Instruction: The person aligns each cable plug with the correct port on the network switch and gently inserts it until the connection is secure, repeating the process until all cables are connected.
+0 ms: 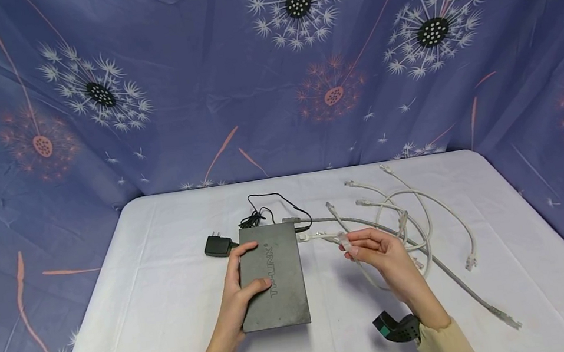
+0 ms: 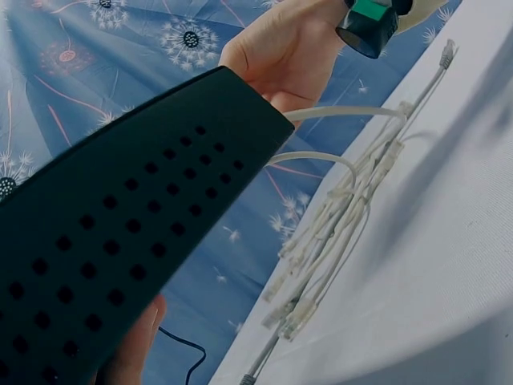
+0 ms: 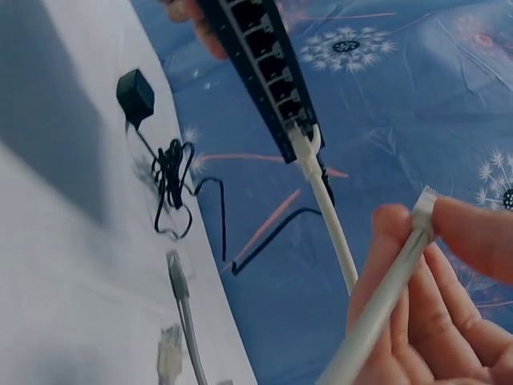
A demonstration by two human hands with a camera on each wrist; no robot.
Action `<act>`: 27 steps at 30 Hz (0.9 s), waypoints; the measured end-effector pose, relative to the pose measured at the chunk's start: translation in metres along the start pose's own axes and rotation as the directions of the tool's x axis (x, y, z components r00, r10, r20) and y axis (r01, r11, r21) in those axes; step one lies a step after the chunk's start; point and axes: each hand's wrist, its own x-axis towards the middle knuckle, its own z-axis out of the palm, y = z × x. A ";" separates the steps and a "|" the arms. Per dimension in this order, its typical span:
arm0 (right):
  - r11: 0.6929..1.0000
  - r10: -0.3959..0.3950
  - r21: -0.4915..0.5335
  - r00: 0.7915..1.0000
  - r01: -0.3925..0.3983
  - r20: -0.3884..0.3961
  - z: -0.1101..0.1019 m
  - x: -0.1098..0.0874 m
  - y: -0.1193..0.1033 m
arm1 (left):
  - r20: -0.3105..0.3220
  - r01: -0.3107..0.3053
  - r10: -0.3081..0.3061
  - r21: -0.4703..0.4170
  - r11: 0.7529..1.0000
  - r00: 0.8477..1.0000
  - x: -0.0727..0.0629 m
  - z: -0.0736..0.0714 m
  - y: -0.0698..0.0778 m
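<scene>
My left hand [image 1: 236,301] holds a dark grey TP-LINK network switch [image 1: 287,294] by its left edge, thumb on top. In the right wrist view, the switch's row of ports [image 3: 260,48] faces the right hand. A white network cable [image 3: 335,224] is plugged into the end port, beside a thin black power lead [image 3: 327,176]. My right hand [image 1: 385,251] pinches the clear plug [image 3: 423,212] of a second white network cable [image 3: 373,321] between thumb and forefinger. That plug is apart from the switch, to its right. Vent holes [image 2: 152,168] mark the side facing the left wrist camera.
Several loose white network cables [image 1: 443,205] lie tangled on the right of the white table [image 1: 145,313]. A grey network cable [image 1: 456,281] runs diagonally beneath them. Behind the switch are a black power adapter [image 1: 218,245] and its bundled cord [image 1: 251,220].
</scene>
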 end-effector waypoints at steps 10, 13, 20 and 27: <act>0.997 -0.046 0.065 0.999 0.047 -0.020 0.006 0.002 0.001 | 0.005 -0.003 0.003 -0.015 1.000 1.000 -0.001 0.001 0.001; 0.994 -0.070 0.079 0.997 0.073 -0.035 0.009 0.002 0.002 | 0.005 -0.004 0.004 -0.016 1.000 1.000 -0.001 0.001 0.001; 0.987 -0.139 0.067 0.988 0.143 -0.060 0.016 0.001 0.001 | 0.000 0.005 -0.005 -0.011 1.000 1.000 -0.002 0.001 0.001; 0.989 -0.143 0.010 0.984 0.145 -0.102 0.022 0.001 0.002 | 0.004 0.004 -0.004 -0.016 1.000 1.000 -0.003 0.001 -0.001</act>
